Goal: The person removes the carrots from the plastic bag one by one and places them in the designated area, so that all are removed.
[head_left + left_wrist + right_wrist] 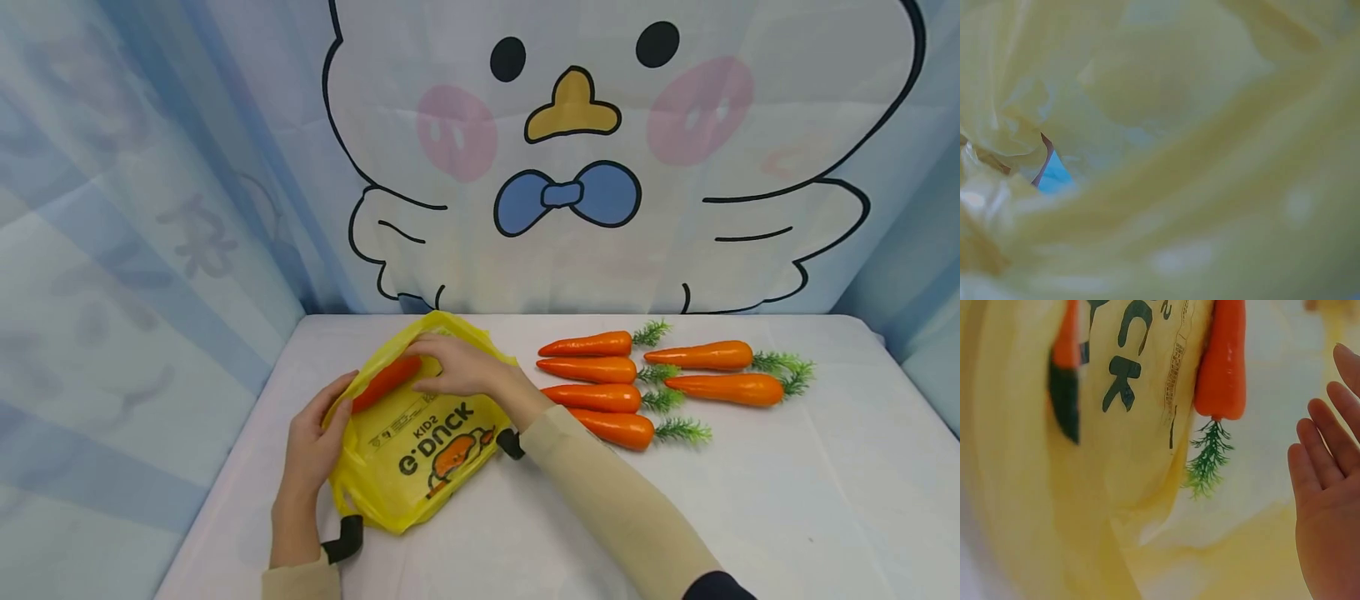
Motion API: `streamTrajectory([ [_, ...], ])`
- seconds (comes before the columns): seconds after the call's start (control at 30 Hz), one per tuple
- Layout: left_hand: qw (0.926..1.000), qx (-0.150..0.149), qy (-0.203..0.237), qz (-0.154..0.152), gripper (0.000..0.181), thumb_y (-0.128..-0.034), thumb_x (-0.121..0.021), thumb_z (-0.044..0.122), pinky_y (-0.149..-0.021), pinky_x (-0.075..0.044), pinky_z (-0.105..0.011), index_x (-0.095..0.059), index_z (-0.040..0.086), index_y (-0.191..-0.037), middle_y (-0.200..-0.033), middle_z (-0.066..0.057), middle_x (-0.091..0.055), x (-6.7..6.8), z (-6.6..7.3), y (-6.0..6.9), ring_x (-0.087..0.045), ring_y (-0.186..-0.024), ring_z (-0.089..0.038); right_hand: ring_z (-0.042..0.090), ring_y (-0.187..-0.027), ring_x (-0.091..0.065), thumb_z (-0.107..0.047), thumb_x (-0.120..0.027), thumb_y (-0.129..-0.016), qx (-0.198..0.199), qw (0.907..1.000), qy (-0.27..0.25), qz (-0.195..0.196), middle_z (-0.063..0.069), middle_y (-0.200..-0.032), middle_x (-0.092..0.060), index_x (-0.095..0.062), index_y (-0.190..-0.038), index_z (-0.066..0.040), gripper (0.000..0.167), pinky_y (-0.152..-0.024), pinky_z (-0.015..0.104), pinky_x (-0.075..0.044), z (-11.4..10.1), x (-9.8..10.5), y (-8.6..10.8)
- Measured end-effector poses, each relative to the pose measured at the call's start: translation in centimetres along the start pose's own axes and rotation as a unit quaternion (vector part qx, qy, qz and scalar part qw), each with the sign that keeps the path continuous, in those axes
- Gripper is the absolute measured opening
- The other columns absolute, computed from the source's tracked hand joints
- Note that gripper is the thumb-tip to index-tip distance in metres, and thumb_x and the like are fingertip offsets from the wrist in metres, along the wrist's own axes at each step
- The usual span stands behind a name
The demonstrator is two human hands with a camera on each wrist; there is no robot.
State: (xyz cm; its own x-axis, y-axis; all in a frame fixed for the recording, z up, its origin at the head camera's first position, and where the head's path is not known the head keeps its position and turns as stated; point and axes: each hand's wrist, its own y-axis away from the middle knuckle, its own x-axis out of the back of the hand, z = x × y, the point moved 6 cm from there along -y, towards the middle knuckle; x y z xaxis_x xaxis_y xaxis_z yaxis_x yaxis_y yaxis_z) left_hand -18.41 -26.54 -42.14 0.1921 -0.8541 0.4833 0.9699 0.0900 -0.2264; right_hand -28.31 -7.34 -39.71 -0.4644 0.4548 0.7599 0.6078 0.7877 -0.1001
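A yellow plastic bag (375, 479) printed with "G.DUCK KIDS" lies on the table, its mouth spread apart. My left hand (315, 437) holds the left rim of the bag between thumb and fingers. One orange carrot (386, 383) with a green leafy top (1207, 464) is inside the bag. At the bag's mouth, my right hand (465, 367) reaches in from the right. In the right wrist view its fingers (1317, 464) are extended and hold nothing, apart from the carrot. Yellow film fills the left wrist view and hides the left hand there.
Several more carrots lie right of the bag: four stacked in a column, such as the top carrot (588, 344), and two farther right, such as the lower carrot (727, 389). They rest on a white-covered table (825, 500). A printed cloth (570, 275) hangs behind.
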Motion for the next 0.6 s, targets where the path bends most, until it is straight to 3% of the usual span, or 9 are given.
streamTrajectory([
  [0.6, 0.9999, -0.015, 0.004, 0.005, 0.037, -0.107, -0.053, 0.018, -0.103, -0.034, -0.01, -0.057, 0.011, -0.143, -0.144, -0.005, -0.056, 0.1, 0.4, 0.1, -0.049, -0.134, -0.02, 0.024, -0.139, -0.043, -0.019, -0.072, -0.095, -0.016, 0.9994, -0.008, -0.029, 0.009, -0.147, -0.052, -0.06, -0.139, -0.006, 0.048, -0.116, 0.033, -0.03, 1.6, -1.9, -1.2],
])
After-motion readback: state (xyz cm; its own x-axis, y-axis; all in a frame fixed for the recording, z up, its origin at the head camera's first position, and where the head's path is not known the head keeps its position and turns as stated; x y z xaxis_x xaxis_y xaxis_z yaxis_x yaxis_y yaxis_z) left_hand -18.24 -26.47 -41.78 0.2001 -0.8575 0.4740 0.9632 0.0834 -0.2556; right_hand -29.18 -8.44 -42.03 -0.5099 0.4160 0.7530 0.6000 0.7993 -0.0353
